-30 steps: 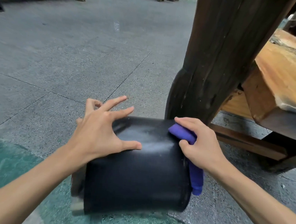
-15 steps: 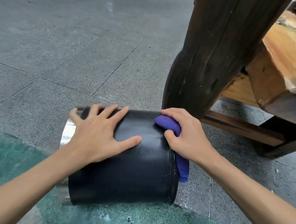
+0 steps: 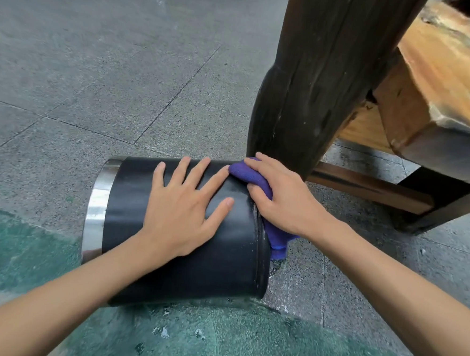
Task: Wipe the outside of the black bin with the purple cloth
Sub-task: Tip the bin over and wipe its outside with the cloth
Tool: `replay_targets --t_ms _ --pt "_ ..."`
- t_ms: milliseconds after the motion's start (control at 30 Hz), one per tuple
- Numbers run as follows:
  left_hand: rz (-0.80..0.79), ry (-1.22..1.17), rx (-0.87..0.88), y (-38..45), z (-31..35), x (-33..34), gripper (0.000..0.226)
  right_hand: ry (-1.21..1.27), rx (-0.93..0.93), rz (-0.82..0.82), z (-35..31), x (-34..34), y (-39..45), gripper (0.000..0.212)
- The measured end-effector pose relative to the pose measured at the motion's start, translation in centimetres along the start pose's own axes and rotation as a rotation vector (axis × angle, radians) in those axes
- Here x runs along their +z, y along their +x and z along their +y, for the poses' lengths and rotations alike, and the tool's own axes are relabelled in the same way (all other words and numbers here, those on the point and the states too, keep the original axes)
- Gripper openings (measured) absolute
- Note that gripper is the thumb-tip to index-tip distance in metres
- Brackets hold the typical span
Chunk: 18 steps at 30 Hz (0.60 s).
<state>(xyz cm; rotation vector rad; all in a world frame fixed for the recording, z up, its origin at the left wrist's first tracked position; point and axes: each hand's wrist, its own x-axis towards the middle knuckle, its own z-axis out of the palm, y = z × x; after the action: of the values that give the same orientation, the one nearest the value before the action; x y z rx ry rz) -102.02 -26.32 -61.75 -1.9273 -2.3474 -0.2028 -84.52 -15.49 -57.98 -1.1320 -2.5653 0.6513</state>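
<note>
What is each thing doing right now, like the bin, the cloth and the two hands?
black bin: lying on its side on the stone floor
purple cloth: bunched against the bin's right end
left hand: flat on the bin, fingers spread
right hand: gripping the cloth
wooden bench: standing beside the bin

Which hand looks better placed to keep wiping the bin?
The right hand: it holds the purple cloth against the black bin. The left hand lies flat, steadying it.
</note>
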Motion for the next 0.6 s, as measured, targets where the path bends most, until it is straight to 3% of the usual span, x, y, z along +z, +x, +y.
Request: replay_targets --t_ms 333,600 --pt "-0.002 -0.063 -0.027 2.5 -1.0 0.5 0.070 -0.164 -0.078 0.053 0.7 0.6 -2.8 0.054" --pt "-0.018 -0.096 -0.027 3.2 -1.4 0.8 0.067 -0.142 -0.139 0.141 1.5 2.8 -6.8 0.055"
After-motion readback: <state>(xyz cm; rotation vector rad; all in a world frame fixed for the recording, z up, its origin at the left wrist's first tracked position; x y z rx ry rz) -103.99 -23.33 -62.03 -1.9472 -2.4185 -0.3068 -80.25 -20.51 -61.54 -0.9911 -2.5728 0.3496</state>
